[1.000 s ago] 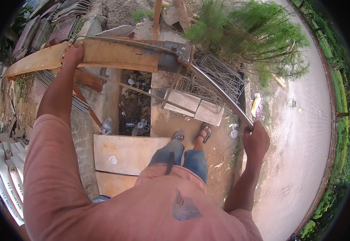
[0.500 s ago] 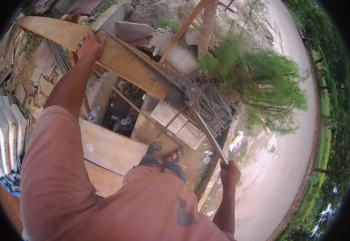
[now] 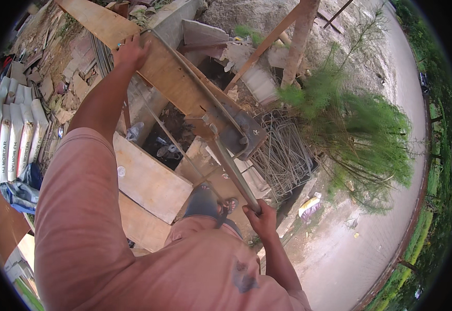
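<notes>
My left hand (image 3: 131, 52) presses on a long wooden plank (image 3: 166, 80), its fingers closed over a bent steel rod. One side of this rod (image 3: 197, 85) runs along the plank to a dark metal plate (image 3: 254, 137) at the plank's end, where it curves. Another thin length slants below the plank toward my legs. In my right hand (image 3: 262, 218) is the lower end of a metal rebar-bending bar (image 3: 236, 173), fingers wrapped around it. The bar's head lies over the plank's near edge, beside the plate. My left palm hides part of the rod.
A heap of bent steel rods (image 3: 283, 150) lies beyond the plate, beside a feathery green bush (image 3: 361, 135). Stacked white bags (image 3: 12, 140) stand at the left. Boards (image 3: 153, 179) border a dark pit (image 3: 171, 132) holding litter. A pale road (image 3: 345, 254) runs along the right.
My right hand has swung the bending bar leftward, closer to my body, and its head has shifted left across the plate. My left hand stays on the plank; the whole view has shifted.
</notes>
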A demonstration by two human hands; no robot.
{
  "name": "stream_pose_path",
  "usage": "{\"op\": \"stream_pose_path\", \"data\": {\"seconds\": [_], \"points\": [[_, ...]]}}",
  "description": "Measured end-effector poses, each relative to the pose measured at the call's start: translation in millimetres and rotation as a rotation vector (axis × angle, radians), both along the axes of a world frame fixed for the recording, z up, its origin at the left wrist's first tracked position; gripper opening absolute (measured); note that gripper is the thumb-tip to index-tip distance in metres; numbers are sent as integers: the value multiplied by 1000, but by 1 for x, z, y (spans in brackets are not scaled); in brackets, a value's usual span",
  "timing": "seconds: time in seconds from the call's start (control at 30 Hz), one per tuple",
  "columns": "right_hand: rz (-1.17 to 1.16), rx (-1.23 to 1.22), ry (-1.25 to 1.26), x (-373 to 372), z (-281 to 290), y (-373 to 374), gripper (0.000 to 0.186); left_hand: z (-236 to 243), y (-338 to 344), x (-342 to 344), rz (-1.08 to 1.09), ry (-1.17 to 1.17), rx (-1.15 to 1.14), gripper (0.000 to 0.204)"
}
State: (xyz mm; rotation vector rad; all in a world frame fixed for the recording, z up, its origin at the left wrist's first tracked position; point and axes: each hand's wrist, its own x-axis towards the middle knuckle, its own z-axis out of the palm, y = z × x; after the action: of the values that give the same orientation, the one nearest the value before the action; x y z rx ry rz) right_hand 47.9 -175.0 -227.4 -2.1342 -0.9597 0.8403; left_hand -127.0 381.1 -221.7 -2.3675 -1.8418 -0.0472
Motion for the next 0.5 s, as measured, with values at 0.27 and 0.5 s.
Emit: {"op": "stream_pose_path", "data": {"seconds": [0.27, 0.5], "points": [[-86, -334, -513, 63, 43, -97, 38, -17, 8, -6, -11, 11, 62, 69], [-17, -394, -568, 75, 69, -88, 42, -11, 9, 0, 13, 12, 6, 70]]}}
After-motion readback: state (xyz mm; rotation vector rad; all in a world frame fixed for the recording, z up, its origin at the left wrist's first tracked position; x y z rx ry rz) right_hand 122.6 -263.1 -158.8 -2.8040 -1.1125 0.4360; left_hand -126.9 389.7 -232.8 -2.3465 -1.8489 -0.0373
